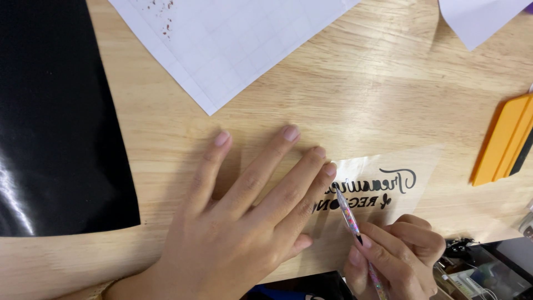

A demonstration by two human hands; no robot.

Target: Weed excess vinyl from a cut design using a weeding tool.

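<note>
The left hand point(239, 216) lies flat, fingers spread wide, pinning the clear sheet point(383, 183) just beside the right hand point(397, 253), which pinches 1 pen point(350, 214), tip on the black lettering point(377, 191).

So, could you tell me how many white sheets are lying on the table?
2: a large gridded sheet at top centre and a plain one at the top right corner, both cut off by the frame.

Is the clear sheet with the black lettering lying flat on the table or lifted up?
Flat. The clear lettered sheet lies spread on the wooden table, pinned under the left hand, while the right hand holds a thin weeding tool tip against it.
</note>
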